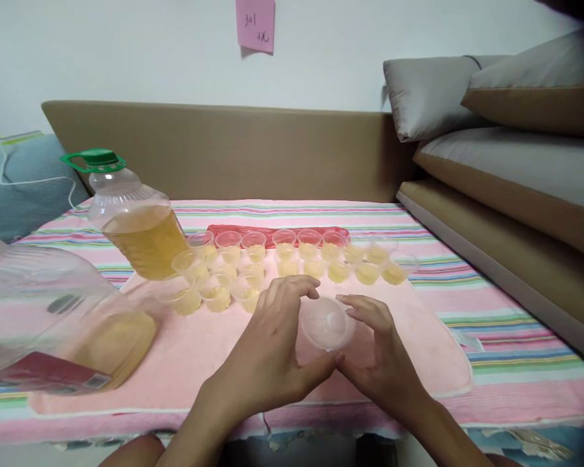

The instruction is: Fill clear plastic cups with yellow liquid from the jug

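Both my hands hold a small clear plastic cup (327, 322), empty and tilted so its bottom faces me, just above the pink towel (209, 353). My left hand (272, 353) curls round its left side, thumb under it. My right hand (377, 350) pinches its right rim with bent fingers. Behind my hands stand several small clear cups (287, 259) filled with yellow liquid, set in rows on the towel.
A big clear jug of yellow oil (136, 224) with a green cap stands at the left of the cups. A second large jug (48, 318) lies close at the near left. Striped cloth (516, 363) covers the surface; stacked cushions (511, 130) rise at the right.
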Motion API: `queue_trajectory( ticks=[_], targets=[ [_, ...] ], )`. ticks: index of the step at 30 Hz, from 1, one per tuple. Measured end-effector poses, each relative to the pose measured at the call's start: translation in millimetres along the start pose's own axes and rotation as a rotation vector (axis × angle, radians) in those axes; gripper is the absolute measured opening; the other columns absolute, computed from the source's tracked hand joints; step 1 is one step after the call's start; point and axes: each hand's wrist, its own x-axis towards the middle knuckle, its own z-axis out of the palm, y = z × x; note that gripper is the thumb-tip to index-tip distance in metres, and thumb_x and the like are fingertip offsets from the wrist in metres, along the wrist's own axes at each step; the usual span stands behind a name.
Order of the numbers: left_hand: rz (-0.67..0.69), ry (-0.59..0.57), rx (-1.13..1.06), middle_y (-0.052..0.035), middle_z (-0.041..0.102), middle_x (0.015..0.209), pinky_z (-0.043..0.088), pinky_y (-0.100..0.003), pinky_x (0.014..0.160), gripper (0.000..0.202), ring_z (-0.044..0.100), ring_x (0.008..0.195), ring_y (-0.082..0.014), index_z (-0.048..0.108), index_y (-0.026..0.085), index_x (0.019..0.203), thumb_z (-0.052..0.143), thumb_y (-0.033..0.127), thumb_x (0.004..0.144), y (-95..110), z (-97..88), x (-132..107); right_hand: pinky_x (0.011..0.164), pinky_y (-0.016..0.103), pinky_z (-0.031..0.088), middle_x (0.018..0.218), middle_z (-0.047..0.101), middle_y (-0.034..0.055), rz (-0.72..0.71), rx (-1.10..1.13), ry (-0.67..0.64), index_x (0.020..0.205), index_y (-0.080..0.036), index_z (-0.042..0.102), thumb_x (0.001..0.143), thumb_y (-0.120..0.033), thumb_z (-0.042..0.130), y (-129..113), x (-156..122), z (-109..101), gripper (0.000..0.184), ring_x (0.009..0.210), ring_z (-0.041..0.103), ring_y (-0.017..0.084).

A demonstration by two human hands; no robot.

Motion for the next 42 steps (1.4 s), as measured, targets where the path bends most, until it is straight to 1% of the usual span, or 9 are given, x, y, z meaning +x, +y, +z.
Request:
queue_trajectory(
  ticks=[6, 11, 15, 22, 28, 32, 37, 40, 42],
  targets=[
    [0.036, -0.031, -0.03, -0.0024, 0.048, 0.139, 0.045, -0.045, 0.112, 0.064, 0.045, 0.132, -0.0227, 0.037, 0.032, 0.128, 0.079, 0.021, 0.081, -3, -5.7, -1, 0.107, 0.055, 0.041, 0.144, 0.046, 0.0126, -0.022, -0.001, -0.018, 0.142, -0.02, 0.044, 0.101, -0.015, 0.067, -2, 2, 2, 0.047, 0.13, 0.045, 0.033],
    [0.049, -0.083, -0.043, -0.0021, 0.049, 0.135, 0.045, -0.046, 0.112, 0.066, 0.044, 0.131, -0.0237, 0.037, 0.033, 0.127, 0.077, 0.015, 0.077, -4, -8.3, -3, 0.107, 0.055, 0.041, 0.143, 0.047, 0.0124, -0.021, 0.003, -0.021, 0.143, -0.02, 0.044, 0.1, -0.014, 0.069, -2, 1, 3, 0.05, 0.13, 0.046, 0.033],
    [0.058, -0.092, -0.034, -0.002, 0.049, 0.135, 0.045, -0.046, 0.112, 0.067, 0.044, 0.13, -0.0237, 0.037, 0.033, 0.127, 0.073, 0.009, 0.076, -4, -7.3, -4, 0.107, 0.055, 0.041, 0.143, 0.047, 0.0126, -0.017, 0.009, -0.028, 0.143, -0.02, 0.044, 0.1, -0.013, 0.067, -2, 0, 4, 0.049, 0.13, 0.046, 0.033],
    [0.059, -0.106, 0.012, -0.0039, 0.049, 0.133, 0.043, -0.047, 0.113, 0.068, 0.043, 0.132, -0.0252, 0.036, 0.032, 0.129, 0.071, 0.009, 0.075, -4, -8.7, -3, 0.106, 0.058, 0.042, 0.143, 0.046, 0.0118, -0.006, 0.004, -0.064, 0.142, -0.023, 0.043, 0.099, -0.012, 0.064, -3, -1, 4, 0.049, 0.13, 0.045, 0.033],
    [0.03, -0.145, 0.024, -0.0042, 0.047, 0.132, 0.046, -0.048, 0.109, 0.069, 0.043, 0.13, -0.0266, 0.037, 0.032, 0.127, 0.069, 0.009, 0.071, -3, -9.4, -4, 0.104, 0.059, 0.042, 0.142, 0.046, 0.0119, -0.016, 0.003, -0.103, 0.14, -0.024, 0.043, 0.099, -0.011, 0.063, -3, -2, 3, 0.048, 0.129, 0.045, 0.034],
    [0.019, -0.143, 0.036, -0.0041, 0.047, 0.13, 0.046, -0.047, 0.108, 0.067, 0.043, 0.129, -0.026, 0.037, 0.031, 0.124, 0.068, 0.008, 0.069, -4, -9.8, -4, 0.102, 0.058, 0.043, 0.14, 0.046, 0.0119, -0.015, 0.013, -0.102, 0.138, -0.024, 0.043, 0.1, -0.012, 0.064, -3, -2, 4, 0.045, 0.128, 0.045, 0.034],
    [0.054, -0.111, 0.04, -0.004, 0.047, 0.128, 0.042, -0.05, 0.113, 0.067, 0.045, 0.126, -0.0251, 0.037, 0.03, 0.124, 0.07, 0.009, 0.069, -6, -13.2, -4, 0.102, 0.057, 0.044, 0.14, 0.047, 0.0116, -0.006, 0.018, -0.093, 0.137, -0.024, 0.044, 0.101, -0.015, 0.065, -2, -3, 4, 0.043, 0.128, 0.046, 0.033],
    [0.066, -0.078, 0.026, -0.0049, 0.047, 0.13, 0.044, -0.048, 0.112, 0.069, 0.044, 0.129, -0.0254, 0.035, 0.031, 0.125, 0.072, 0.009, 0.071, -4, -21.1, -6, 0.104, 0.057, 0.044, 0.14, 0.048, 0.0113, 0.002, -0.002, -0.085, 0.138, -0.024, 0.045, 0.102, -0.018, 0.067, 1, -3, 2, 0.043, 0.128, 0.047, 0.033],
    [0.072, -0.035, 0.026, -0.0058, 0.047, 0.131, 0.044, -0.047, 0.111, 0.068, 0.044, 0.13, -0.0259, 0.034, 0.032, 0.125, 0.073, 0.011, 0.073, -2, -30.9, -9, 0.104, 0.057, 0.043, 0.14, 0.049, 0.0112, 0.008, -0.03, -0.067, 0.139, -0.025, 0.044, 0.103, -0.021, 0.068, 4, -3, -1, 0.044, 0.128, 0.047, 0.033]
  ],
)
